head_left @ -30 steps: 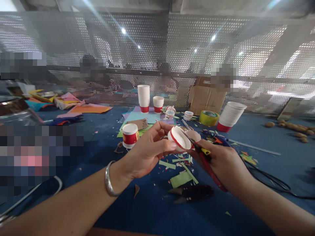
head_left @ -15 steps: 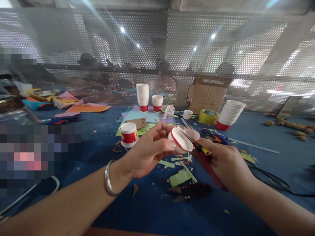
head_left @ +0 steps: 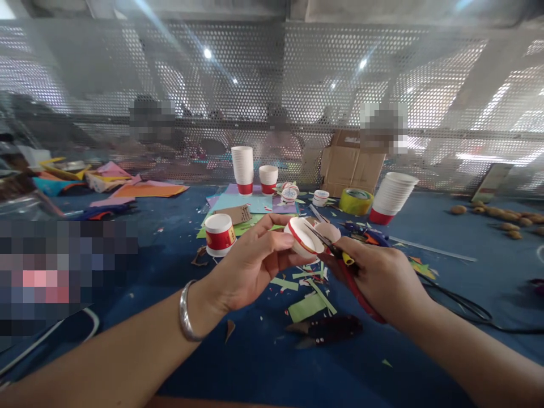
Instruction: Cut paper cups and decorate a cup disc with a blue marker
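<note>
My left hand [head_left: 250,263], with a silver bangle at the wrist, grips a small white paper cup piece [head_left: 302,238] with a red rim band. Scissors [head_left: 355,289] with red handles and a yellow part are held in my right hand [head_left: 382,272], their blades lying at the cup piece's opening. Behind the blades a round pale brown piece [head_left: 328,231] shows in part. Left of my left hand a red and white paper cup [head_left: 220,235] stands upside down. Below the hands lie green paper scraps [head_left: 306,307] and dark thread snips [head_left: 325,330].
Stacked paper cups [head_left: 243,170] stand at the back, with another leaning stack [head_left: 393,197] to the right. Near it are yellow tape [head_left: 356,202] and a cardboard box [head_left: 351,170]. Coloured paper [head_left: 148,188] lies at the left, a black cable [head_left: 463,306] at the right.
The cup piece has turned slightly in my left hand and moved a little left and up in view, together with the scissors. The whole view has shifted slightly.
</note>
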Demonstrator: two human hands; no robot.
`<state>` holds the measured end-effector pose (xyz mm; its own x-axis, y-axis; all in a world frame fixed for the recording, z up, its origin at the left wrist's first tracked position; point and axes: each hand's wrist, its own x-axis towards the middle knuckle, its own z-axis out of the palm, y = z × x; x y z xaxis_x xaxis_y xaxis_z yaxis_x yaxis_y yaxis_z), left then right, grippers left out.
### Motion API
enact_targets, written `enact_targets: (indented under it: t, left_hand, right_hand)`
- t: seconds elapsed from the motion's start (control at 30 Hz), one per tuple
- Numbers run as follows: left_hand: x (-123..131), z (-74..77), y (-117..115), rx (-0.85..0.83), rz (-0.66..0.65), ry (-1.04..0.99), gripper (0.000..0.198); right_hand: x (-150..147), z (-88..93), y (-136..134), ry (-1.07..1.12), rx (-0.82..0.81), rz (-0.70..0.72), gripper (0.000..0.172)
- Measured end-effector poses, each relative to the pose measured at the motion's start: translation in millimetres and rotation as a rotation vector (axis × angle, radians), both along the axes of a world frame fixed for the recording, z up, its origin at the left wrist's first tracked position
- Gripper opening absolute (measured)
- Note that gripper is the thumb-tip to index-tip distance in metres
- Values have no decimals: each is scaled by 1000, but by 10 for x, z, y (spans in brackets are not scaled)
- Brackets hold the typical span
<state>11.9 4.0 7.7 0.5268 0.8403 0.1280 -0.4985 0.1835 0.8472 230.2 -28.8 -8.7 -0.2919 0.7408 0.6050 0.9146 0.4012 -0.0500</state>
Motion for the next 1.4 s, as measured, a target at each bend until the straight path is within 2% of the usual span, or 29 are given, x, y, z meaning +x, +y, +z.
enact_targets:
  t: [0.13, 0.47, 0.7, 0.97, 1.23, 1.4]
  left_hand:
    - [16, -18, 6, 32, -1, -4, 15]
    - [20, -38, -8, 18, -24, 9, 24]
    - [9, -50, 8, -7, -54, -26, 22]
    - [14, -44, 5, -29, -86, -64, 23]
    - [8, -55, 14, -33, -135, -9, 22]
    - [4, -55, 12, -30, -170, -20, 21]
  right_hand:
    - [-13, 5, 12, 11, -26, -6, 32]
    - [1, 5, -28, 38, 2, 43, 29]
    - [-34, 26, -25, 0, 85, 68, 33]
    - [8, 16, -29, -24, 160, 114, 27]
    - [-6, 33, -5, -47, 208, 156, 33]
    - [8, 17, -14, -48, 221, 154, 27]
